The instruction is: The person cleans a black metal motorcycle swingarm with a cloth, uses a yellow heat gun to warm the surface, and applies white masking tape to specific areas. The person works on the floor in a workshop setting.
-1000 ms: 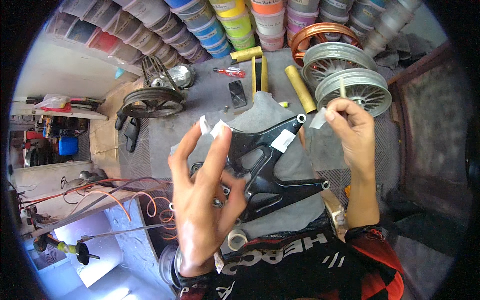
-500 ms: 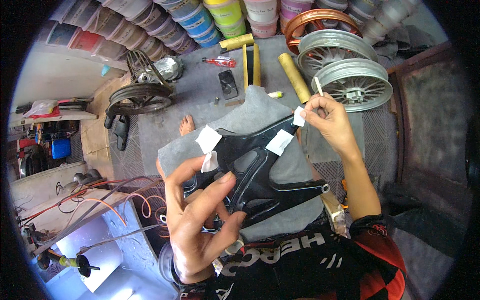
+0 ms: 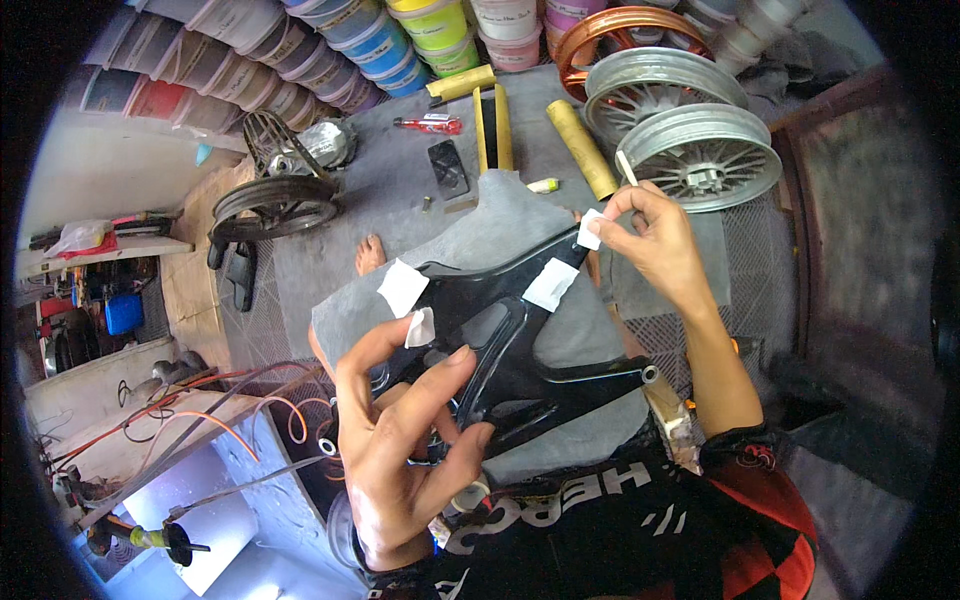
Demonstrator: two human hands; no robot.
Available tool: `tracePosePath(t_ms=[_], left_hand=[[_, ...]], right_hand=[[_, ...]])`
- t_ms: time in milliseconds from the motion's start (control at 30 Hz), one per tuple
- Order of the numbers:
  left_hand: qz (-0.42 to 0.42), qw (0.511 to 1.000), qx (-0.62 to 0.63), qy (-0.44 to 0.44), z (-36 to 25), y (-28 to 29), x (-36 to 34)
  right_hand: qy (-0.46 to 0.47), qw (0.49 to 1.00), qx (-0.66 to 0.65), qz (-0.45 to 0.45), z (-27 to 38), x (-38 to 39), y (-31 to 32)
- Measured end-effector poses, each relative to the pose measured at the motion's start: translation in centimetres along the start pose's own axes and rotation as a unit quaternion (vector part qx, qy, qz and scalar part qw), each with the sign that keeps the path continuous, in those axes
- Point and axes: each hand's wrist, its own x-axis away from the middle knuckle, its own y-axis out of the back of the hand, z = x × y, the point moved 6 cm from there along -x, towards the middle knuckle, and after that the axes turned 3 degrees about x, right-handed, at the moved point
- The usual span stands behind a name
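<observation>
A black motorcycle swingarm [image 3: 500, 350] lies across a grey cloth [image 3: 480, 215] over my lap. Two white pieces of tape or paper sit on it: one patch [image 3: 403, 288] at its upper left, another patch [image 3: 550, 285] on its upper right arm. My left hand [image 3: 400, 430] is over the part's left side, fingers spread apart, with a small curled white piece [image 3: 420, 327] clinging to its index fingertip. At the part's upper right end, my right hand [image 3: 650, 240] pinches a white piece [image 3: 591, 229] between thumb and finger. A thin pale stick [image 3: 626, 168] juts up from the same hand.
Silver wheel rims [image 3: 700, 150] and an orange rim [image 3: 640, 40] stand at the far right. Yellow tubes [image 3: 580, 150], a black phone [image 3: 448, 168] and a red bottle [image 3: 430, 124] lie ahead. Labelled tubs [image 3: 370, 50] line the back; hoses [image 3: 210, 420] run at left.
The whole view has shifted slightly. My right hand keeps its pinch on the white piece at the swingarm's end, and my left hand stays nearly still.
</observation>
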Motion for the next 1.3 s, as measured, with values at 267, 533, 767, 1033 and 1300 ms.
tracePosePath(t_ms=[267,533,767,1033,1300], left_hand=[[0.005,1.0,-0.009,-0.001,-0.1,-0.4,-0.1],[-0.009,1.0,-0.003,-0.012,0.0,-0.3,0.1],[-0.016,0.999,-0.002,-0.035,0.2,1.0,0.8],[0.01,0.983,0.176,-0.053,2.4,1.6,3.2],[-0.04,0.919,0.389,0.05,4.3,2.2,5.4]], right_hand=[[0.014,0.999,0.027,-0.015,0.6,0.3,0.2],[0.069,0.991,0.089,-0.069,1.1,0.3,0.6],[0.026,0.966,-0.246,-0.079,-1.1,-0.6,3.2],[0.01,0.863,-0.504,-0.013,-2.1,-0.1,3.6],[0.153,0.971,-0.18,-0.047,1.5,1.6,2.3]])
